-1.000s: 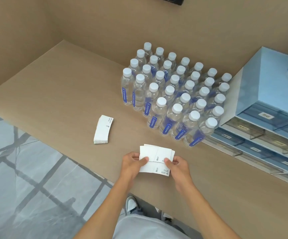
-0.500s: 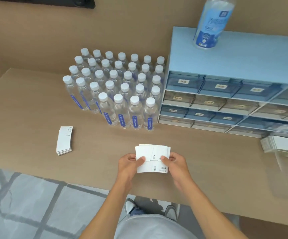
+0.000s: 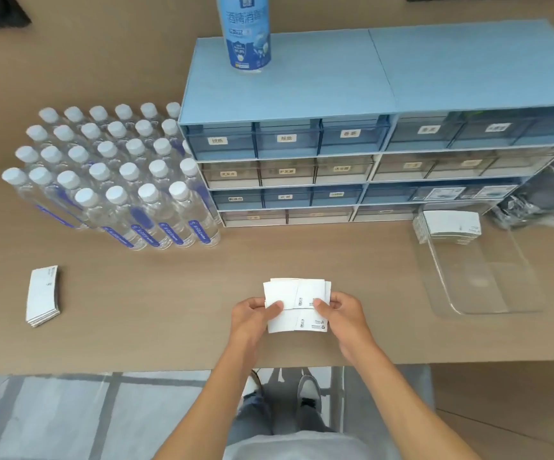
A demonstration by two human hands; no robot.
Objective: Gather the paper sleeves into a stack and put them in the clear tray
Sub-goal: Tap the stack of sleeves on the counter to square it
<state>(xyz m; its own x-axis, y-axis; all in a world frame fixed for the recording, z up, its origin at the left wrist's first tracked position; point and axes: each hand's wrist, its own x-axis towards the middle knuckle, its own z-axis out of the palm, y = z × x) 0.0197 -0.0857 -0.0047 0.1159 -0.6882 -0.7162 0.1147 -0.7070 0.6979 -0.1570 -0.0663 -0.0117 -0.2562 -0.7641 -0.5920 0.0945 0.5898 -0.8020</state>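
A loose, uneven bundle of white paper sleeves (image 3: 297,302) is held over the front middle of the tan counter. My left hand (image 3: 252,315) pinches its left edge and my right hand (image 3: 342,315) pinches its right edge. A second neat stack of sleeves (image 3: 42,295) lies flat on the counter at the far left. The clear tray (image 3: 481,270) sits on the counter to the right, with a stack of sleeves (image 3: 448,224) resting in its far end.
Several rows of capped water bottles (image 3: 116,180) stand at the back left. A blue drawer cabinet (image 3: 362,151) fills the back, with a blue spray can (image 3: 247,31) on top. Crumpled plastic wrap (image 3: 544,200) lies at the far right. The counter's front edge (image 3: 136,368) runs below my hands.
My view has swung to the right, bringing the cabinet and the clear tray into sight. Both hands keep their hold on the sleeve bundle in the same place.
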